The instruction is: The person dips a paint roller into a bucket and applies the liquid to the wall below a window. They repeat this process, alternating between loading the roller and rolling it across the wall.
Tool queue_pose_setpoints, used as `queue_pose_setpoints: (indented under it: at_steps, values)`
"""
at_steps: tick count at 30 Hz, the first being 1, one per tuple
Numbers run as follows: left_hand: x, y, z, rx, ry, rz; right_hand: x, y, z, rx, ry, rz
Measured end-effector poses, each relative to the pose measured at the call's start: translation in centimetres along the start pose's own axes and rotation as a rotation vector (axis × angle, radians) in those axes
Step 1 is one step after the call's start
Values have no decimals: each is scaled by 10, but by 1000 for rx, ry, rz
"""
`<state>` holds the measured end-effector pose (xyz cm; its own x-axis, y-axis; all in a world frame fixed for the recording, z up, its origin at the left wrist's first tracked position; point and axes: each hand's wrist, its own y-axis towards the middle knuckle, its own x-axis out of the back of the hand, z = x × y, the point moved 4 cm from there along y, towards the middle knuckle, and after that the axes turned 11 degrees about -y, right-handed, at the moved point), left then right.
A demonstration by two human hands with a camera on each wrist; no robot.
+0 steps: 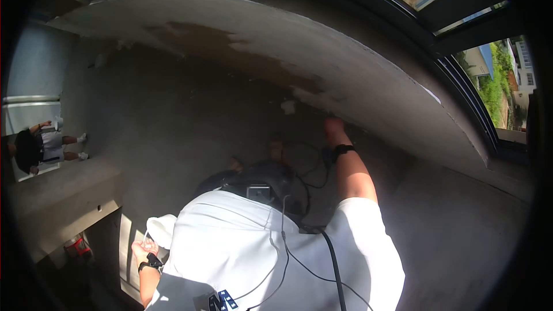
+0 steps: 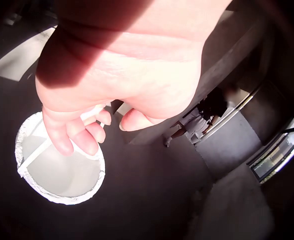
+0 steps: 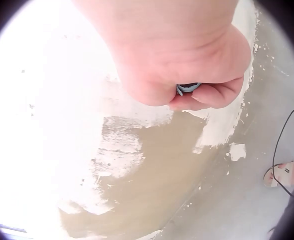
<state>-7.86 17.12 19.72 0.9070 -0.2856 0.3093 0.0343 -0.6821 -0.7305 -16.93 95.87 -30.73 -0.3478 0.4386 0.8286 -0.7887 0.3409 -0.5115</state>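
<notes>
In the head view my left hand (image 1: 145, 249) is low at the left, beside a white bucket (image 1: 161, 231). Its fingers curl round the bucket's thin white handle (image 2: 36, 159) in the left wrist view, where white matter coats the rim and inside. My right hand (image 1: 334, 129) reaches forward, close to the low wall (image 1: 345, 75). The right wrist view has its fingers closed round a tool with a blue-grey handle end (image 3: 189, 88); the rest is hidden behind the hand. White plaster (image 3: 62, 100) covers much of the wall, around a bare brown patch (image 3: 162, 150).
White splatter (image 1: 288, 106) lies on the floor near the wall's foot. A black cable (image 1: 311, 187) loops beside my feet. Dark window frames (image 1: 461, 80) run above the wall. Another person (image 1: 40, 147) stands at the far left, near a concrete ledge (image 1: 69, 196).
</notes>
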Motion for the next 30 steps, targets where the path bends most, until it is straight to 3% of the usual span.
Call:
queue_pose_setpoints:
  at_steps: [1,3,4,6,10,11,13,15,21,25,28,30]
  values:
    - [-3,4,-5,3,20,8,8,-10,-3,-18,-8,-14]
    - [8,126,-15,176,-63,17,31,-36,-2,-147,307,-80]
    - [-4,136,-13,209,-34,39,75,-74,1,-161,301,-98]
    - [-25,156,-11,225,1,121,151,-129,61,-435,695,-36]
    - [-68,179,-6,228,74,247,255,-210,118,-562,935,-164]
    - [-75,182,-6,208,99,298,269,-222,125,-583,1008,-109]
    - [-90,206,-4,218,98,315,281,-238,129,-605,1079,-63]
    - [-103,209,-3,199,116,407,293,-247,134,-488,1052,-66]
    - [-106,222,12,233,73,398,313,-260,147,-488,1115,-144]
    - [-89,193,15,215,49,314,285,-225,131,-497,1087,-108]
    - [-67,174,22,192,34,265,225,-165,81,-525,939,-54]
    - [-45,162,25,181,33,236,196,-123,76,28,-523,33]
